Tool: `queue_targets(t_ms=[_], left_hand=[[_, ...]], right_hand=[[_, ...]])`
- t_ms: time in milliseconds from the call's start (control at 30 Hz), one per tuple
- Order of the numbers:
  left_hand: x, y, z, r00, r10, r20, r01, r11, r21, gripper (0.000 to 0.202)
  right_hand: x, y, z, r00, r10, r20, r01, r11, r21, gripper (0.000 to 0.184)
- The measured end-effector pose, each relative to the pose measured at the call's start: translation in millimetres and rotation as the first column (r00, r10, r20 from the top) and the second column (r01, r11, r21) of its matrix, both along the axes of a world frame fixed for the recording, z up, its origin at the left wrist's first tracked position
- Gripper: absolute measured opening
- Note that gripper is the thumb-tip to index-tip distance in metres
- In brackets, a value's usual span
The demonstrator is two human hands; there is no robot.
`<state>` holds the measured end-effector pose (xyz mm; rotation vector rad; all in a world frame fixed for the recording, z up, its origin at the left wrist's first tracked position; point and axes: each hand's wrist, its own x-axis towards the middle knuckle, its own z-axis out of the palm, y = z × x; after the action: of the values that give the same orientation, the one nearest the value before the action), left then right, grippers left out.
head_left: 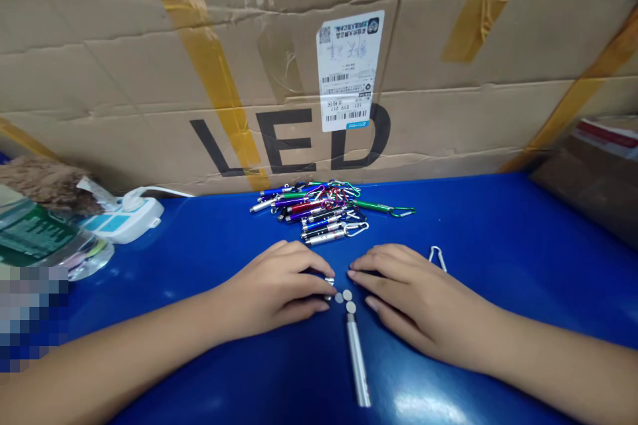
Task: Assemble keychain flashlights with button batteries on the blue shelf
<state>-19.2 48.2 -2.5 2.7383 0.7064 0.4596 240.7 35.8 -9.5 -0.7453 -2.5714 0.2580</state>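
Observation:
My left hand (pixel 286 282) is closed, with a small silver metal cap (pixel 329 285) between its fingertips just above the blue table. Across from it, my right hand (pixel 403 292) has its fingers apart and nothing visible in them. Between the two hands lie several button cells (pixel 347 295), flat on the table. Just below them is a silver tube of a keychain flashlight (pixel 357 362), pointing toward me, its narrow end beside the lowest cell. Behind my right hand a white carabiner clip (pixel 437 256) shows in part.
Beyond my hands lies a pile of coloured keychain flashlights (pixel 314 209) with clips. A big cardboard box (pixel 149 99) marked LED walls off the back of the blue table (pixel 239 378). At left are a white power strip (pixel 124 219) and a clear bottle (pixel 44 236).

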Motion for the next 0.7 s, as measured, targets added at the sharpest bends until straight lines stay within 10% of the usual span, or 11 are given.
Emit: queue_targets(t_ms=[700], left_hand=[[2.3, -4.8, 3.6, 0.992, -0.041, 0.120, 0.042, 0.999, -0.003, 0.008]], right_hand=[[1.6, -4.6, -1.1, 0.997, 0.041, 0.064, -0.047, 0.994, 0.101, 0.030]])
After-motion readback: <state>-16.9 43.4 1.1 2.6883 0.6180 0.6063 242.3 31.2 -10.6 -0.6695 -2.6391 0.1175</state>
